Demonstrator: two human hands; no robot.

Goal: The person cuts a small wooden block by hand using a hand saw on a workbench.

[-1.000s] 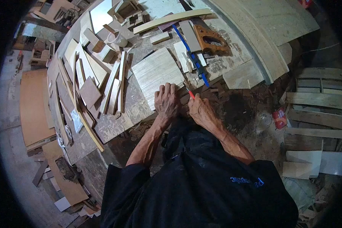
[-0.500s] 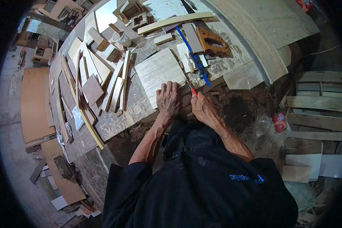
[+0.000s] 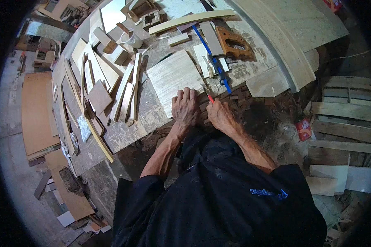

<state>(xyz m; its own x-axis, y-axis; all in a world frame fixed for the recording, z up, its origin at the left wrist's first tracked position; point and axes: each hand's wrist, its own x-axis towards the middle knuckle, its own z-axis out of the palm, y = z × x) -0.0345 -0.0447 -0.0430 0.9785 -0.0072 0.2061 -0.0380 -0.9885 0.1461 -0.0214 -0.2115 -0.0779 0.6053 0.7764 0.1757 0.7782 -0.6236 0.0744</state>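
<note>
A square, pale wooden board [image 3: 175,75] lies at the near edge of the workbench. My left hand [image 3: 186,108] presses on its near right part, fingers bent and close together over the board. In my right hand [image 3: 223,118] is a slim red-handled tool [image 3: 211,99]. Its thin dark tip points at the board's right corner; whether it touches the wood I cannot tell. To the right of the board lies a blue bar clamp [image 3: 217,66], beside a handsaw with a brown wooden handle [image 3: 235,44].
The workbench [image 3: 130,133] carries several wood strips [image 3: 127,91] on the left and a white cup [image 3: 132,40] farther back. A long curved pale strip [image 3: 191,20] lies beyond the board. Stacked planks [image 3: 342,109] and a red packet [image 3: 303,129] are on the right.
The view has shifted slightly. Both hands stay near the board's right corner; less of the red tool's tip shows beyond my right hand.
</note>
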